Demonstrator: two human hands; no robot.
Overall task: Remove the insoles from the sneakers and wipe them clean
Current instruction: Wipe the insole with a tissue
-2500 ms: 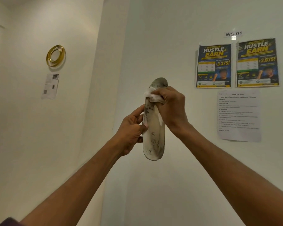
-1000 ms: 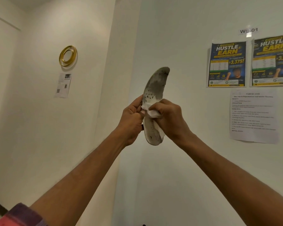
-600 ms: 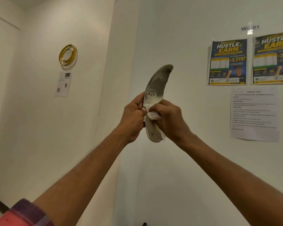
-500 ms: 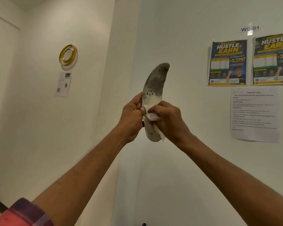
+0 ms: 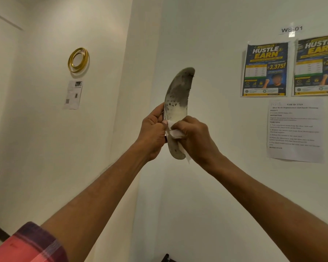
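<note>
Insole [image 5: 179, 91] — held upright in the air between both hands, in front of a wall corner. It bows to the right at its top; the upper part is grey and soiled, a pale patch shows just above the hands, and dark specks dot the left edge.

Left hand [image 5: 153, 131] — curled round the insole's left edge at mid-length, thumb on the front face.

Right hand [image 5: 196, 138] — fingers bunched on a white wipe [image 5: 175, 133], pressing it to the insole's face beside the left thumb; a corner of the wipe hangs below the palm.

Sleeve [image 5: 27, 244] — red plaid, on the left forearm.

Gold ring ornament [image 5: 78, 60] — on the wall up and left of the hands, with a printed sheet [image 5: 73, 94] under it.

Two posters [image 5: 265, 69] — right of the hands, with a task sheet [image 5: 295, 129] below them.
</note>
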